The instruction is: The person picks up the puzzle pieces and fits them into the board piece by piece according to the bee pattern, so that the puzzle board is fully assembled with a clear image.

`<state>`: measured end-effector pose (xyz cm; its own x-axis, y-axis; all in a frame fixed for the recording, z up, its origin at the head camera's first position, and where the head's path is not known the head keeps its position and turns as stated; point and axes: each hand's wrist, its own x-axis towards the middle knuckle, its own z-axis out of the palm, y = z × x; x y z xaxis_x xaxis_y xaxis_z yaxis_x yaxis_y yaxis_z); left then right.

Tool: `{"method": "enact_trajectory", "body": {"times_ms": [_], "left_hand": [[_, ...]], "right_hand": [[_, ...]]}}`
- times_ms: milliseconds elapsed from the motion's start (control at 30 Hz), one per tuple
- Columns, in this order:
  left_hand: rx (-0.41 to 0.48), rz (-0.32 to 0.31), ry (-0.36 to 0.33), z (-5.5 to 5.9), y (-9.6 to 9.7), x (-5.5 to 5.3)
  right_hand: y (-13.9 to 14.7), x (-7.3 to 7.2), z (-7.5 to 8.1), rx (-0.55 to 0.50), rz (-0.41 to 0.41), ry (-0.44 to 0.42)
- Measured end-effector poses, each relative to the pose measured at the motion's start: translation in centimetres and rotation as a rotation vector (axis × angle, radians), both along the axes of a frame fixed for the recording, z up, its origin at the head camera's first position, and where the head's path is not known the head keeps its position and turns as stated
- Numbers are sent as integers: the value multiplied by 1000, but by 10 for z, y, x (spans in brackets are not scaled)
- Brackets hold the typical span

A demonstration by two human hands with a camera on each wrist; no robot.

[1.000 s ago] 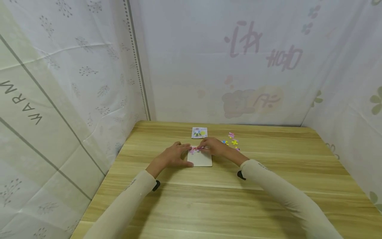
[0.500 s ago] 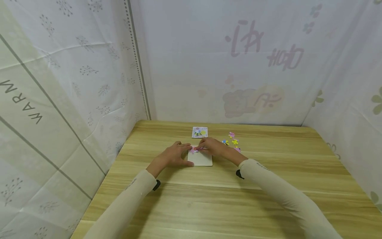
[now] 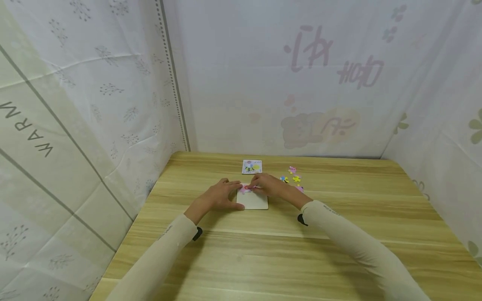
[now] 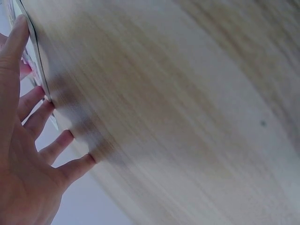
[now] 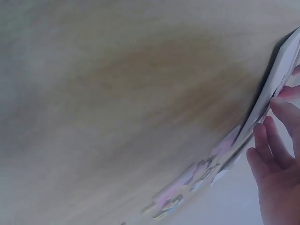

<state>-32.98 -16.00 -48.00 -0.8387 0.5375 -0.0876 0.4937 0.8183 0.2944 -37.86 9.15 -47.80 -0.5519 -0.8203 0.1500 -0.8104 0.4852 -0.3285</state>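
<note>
A small white puzzle board (image 3: 257, 202) lies flat on the table, with pink jigsaw pieces (image 3: 242, 190) along its far left part. My left hand (image 3: 221, 196) steadies its left side, thumb at the near corner and forefinger at the far one; in the left wrist view the fingers (image 4: 60, 146) are straight and spread, tips down at the tabletop. Over the far part of the board, my right hand (image 3: 269, 184) pinches a puzzle piece between thumb and forefinger. That piece is mostly hidden by the fingers. In the right wrist view the board (image 5: 272, 84) appears edge-on beside the fingertips.
Several loose puzzle pieces (image 3: 296, 179), pink, yellow and blue, lie to the right of the board. A square picture card (image 3: 251, 167) with a bee lies behind it. Patterned cloth (image 3: 241, 104) hangs at the back and sides of the wooden table (image 3: 241, 259).
My right fingertips have shifted slightly left over the board, with the pinched piece now down by the pink ones. The left hand stays where it was.
</note>
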Motion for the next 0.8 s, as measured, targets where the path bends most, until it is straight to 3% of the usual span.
{"method": "enact_trajectory", "body": {"times_ms": [333, 800], "left_hand": [[-2, -1, -4, -1, 0, -2], [18, -11, -8, 1, -1, 0]], "right_hand": [[1, -2, -10, -6, -39, 5], [2, 2, -10, -35, -69, -13]]}}
